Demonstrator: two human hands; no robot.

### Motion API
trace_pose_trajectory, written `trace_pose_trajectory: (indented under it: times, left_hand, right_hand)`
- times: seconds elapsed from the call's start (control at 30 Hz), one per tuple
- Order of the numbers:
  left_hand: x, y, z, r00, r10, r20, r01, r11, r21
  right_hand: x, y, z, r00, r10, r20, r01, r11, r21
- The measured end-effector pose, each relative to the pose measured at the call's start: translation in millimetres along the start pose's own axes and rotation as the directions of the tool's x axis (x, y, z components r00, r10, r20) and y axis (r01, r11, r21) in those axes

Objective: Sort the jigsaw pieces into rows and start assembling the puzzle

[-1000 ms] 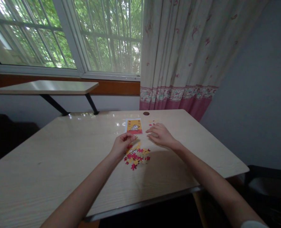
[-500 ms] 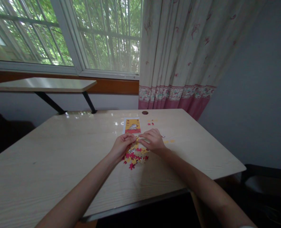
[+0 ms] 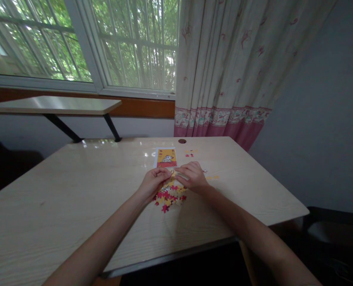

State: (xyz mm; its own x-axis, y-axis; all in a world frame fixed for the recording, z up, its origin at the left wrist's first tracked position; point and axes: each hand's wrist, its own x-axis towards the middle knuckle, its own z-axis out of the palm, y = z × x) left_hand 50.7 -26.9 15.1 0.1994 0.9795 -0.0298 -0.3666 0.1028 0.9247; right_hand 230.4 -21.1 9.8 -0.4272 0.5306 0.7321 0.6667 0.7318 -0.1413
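A small yellow puzzle piece (image 3: 172, 172) is held just above the near side of a picture card, over a pale wooden table (image 3: 84, 202). It is pinched between the thumb and fingers of the left hand (image 3: 153, 183). The right hand (image 3: 192, 176) is brought up close against it from the other side, thumb and forefinger curved towards it; whether the piece is gripped by them too cannot be told. Below and between the hands, a loose heap of red, yellow and white pieces (image 3: 168, 198) is spread on the table. Beyond the hands is laid the picture card (image 3: 166, 158), on which a white animal is shown against yellow and red. To its right, a few red and yellow pieces (image 3: 190, 155) are set apart; more yellow pieces (image 3: 214, 177) are placed beside the right hand.
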Motion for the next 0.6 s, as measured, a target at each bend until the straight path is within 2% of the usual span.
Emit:
trace_pose_trajectory:
  times: [0.07,0.17,0.27,0.33,0.4,0.43,0.5,0.6]
  left_hand:
    - [2,1,-1.2,1.000,0.003,-0.016,-0.003,1.000,0.019]
    - [9,3,-11.3,0.994,0.032,-0.102,-0.022,0.995,0.100]
    - [17,5,-30.5,0.971,0.184,-0.154,-0.120,0.930,0.349]
    - [19,8,-43.4,0.954,0.281,-0.101,-0.172,0.792,0.586]
    - [17,13,-52.1,0.956,0.290,0.041,-0.205,0.563,0.801]
    - [15,16,-54.4,0.950,0.290,0.118,-0.246,0.456,0.855]
    - [12,21,-55.8,0.935,0.251,0.249,-0.320,0.302,0.898]
    - [8,27,-54.0,0.909,0.174,0.379,-0.408,0.191,0.893]
  right_hand:
    - [1,3,-2,0.999,-0.014,-0.032,0.015,1.000,0.005]
    - [4,11,-11,0.992,0.009,-0.124,-0.007,1.000,0.019]
    - [4,22,-25,0.965,0.122,-0.233,-0.116,0.993,0.039]
    - [3,29,-34,0.942,0.182,-0.283,-0.174,0.983,0.052]
    - [1,34,-39,0.929,0.203,-0.309,-0.195,0.979,0.057]
    - [0,36,-40,0.927,0.204,-0.314,-0.197,0.979,0.054]
    - [-1,37,-40,0.927,0.198,-0.317,-0.194,0.980,0.046]
    - [-2,38,-38,0.932,0.182,-0.313,-0.178,0.983,0.041]
